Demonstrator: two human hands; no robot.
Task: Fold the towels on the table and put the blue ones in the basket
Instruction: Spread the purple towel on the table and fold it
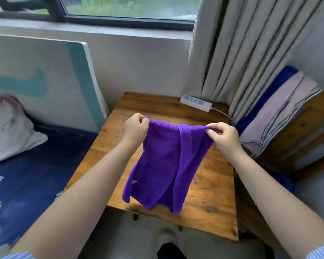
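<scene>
The brown wooden table (209, 176) stands between a dark blue bed on the left and a wooden chair on the right, and its top is almost bare. Only a white plug strip (196, 103) lies near the far right corner. Above the middle of the table hangs the soft purple towel (163, 165). It is up in the air, and I cannot tell if its low end touches the wood near the front edge. The towel's top edge runs from left to right, and its long side hangs straight down from that edge, toward the person. It is bunched, with a loose flap folded over in the middle. The left hand (136, 128) is closed and pinches the top left corner of the towel. The right hand (223, 136) pinches the top right corner between thumb and fingers. Both hands are level and about the same way from the towel's middle, so neither is nearer. I think the next step is to lay the towel flat on the table and fold it. No basket shows here.
</scene>
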